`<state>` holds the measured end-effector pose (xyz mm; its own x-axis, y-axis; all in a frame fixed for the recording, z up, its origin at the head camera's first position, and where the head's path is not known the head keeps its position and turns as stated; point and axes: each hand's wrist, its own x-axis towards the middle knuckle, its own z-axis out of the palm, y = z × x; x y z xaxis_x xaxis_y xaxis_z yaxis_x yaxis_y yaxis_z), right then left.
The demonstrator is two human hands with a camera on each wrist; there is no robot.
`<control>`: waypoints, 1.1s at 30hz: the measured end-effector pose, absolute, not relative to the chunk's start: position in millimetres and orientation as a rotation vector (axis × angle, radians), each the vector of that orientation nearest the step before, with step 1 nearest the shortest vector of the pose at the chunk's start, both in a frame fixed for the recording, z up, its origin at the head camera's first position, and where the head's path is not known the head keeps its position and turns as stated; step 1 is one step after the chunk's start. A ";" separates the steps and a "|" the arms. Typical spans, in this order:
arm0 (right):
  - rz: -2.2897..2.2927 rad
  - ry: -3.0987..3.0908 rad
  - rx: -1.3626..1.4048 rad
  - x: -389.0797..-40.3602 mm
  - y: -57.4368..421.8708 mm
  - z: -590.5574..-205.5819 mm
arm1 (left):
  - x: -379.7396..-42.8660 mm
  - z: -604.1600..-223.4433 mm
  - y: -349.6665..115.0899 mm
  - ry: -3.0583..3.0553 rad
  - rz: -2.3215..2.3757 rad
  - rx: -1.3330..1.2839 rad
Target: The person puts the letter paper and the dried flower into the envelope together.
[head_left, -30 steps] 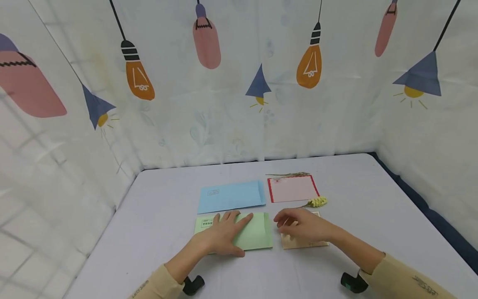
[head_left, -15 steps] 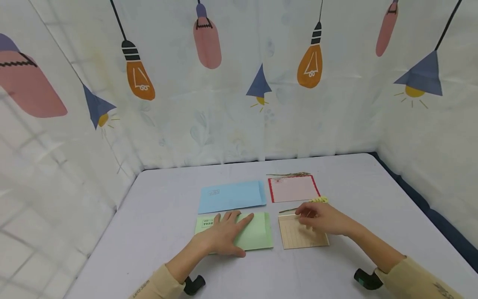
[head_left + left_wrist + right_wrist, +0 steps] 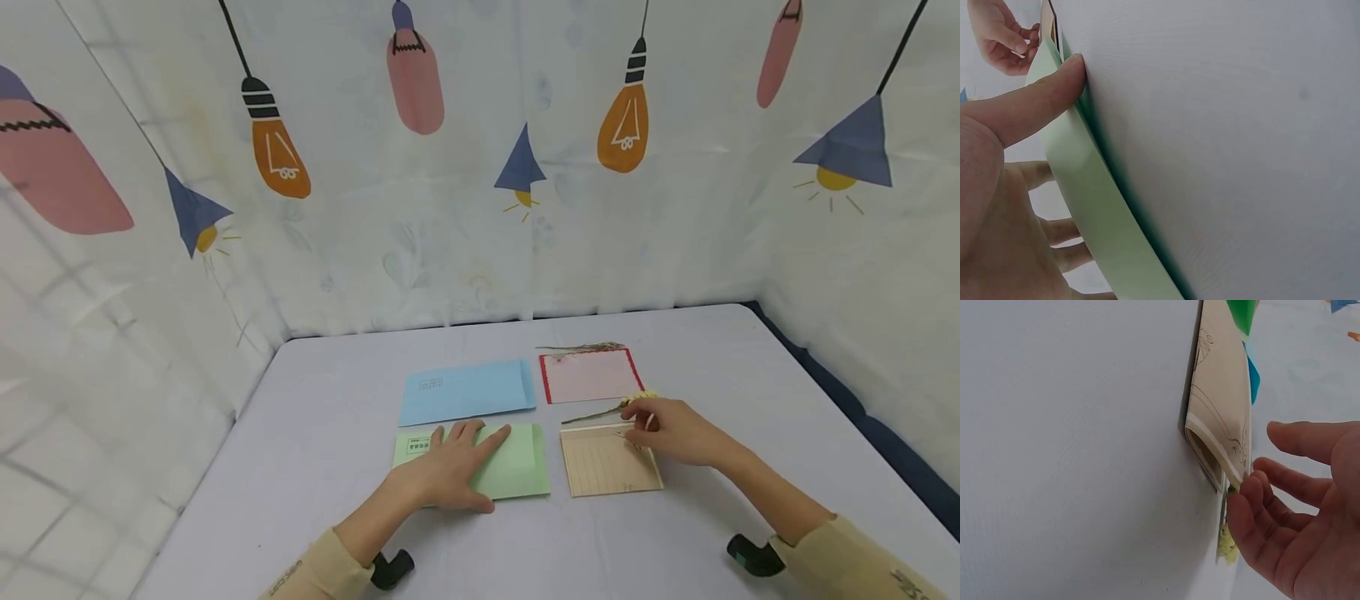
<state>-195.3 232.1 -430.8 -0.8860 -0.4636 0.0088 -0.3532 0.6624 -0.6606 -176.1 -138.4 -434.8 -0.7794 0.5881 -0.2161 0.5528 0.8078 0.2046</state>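
Observation:
My left hand (image 3: 450,471) rests on a light green envelope (image 3: 517,462), its fingers spread and the thumb at the near edge. To the right lies a beige lined card (image 3: 600,462); in the right wrist view this beige card (image 3: 1219,381) looks folded, with a gap at its end. My right hand (image 3: 678,429) is at the card's far right corner, fingers bent loosely and thumb apart from them. Its fingertips (image 3: 1247,494) are at the card's edge; whether they touch it I cannot tell. A yellow flower (image 3: 1227,544) on a thin stem lies just behind, partly hidden by that hand.
Behind the green envelope lies a blue envelope (image 3: 465,392). A pink card with a red border (image 3: 592,377) is to its right, with a dried sprig (image 3: 581,347) along its far edge. A white cloth covers the table (image 3: 337,400). Curtains printed with lamps (image 3: 337,250) surround it.
My right hand has moved right and slightly away from me, from over the beige card to its far corner. The yellow flower's stem now lies along the card's far edge. My left hand stays put.

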 end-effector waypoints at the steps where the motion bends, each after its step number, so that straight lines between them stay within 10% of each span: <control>1: -1.023 2.725 -0.669 -195.8 233.2 -431.8 | -176.0 -434.6 -138.4 2.726 0.185 0.877; 33: -0.790 2.836 -0.618 -203.0 234.1 -447.7 | -178.0 -436.5 -139.2 2.726 0.155 0.881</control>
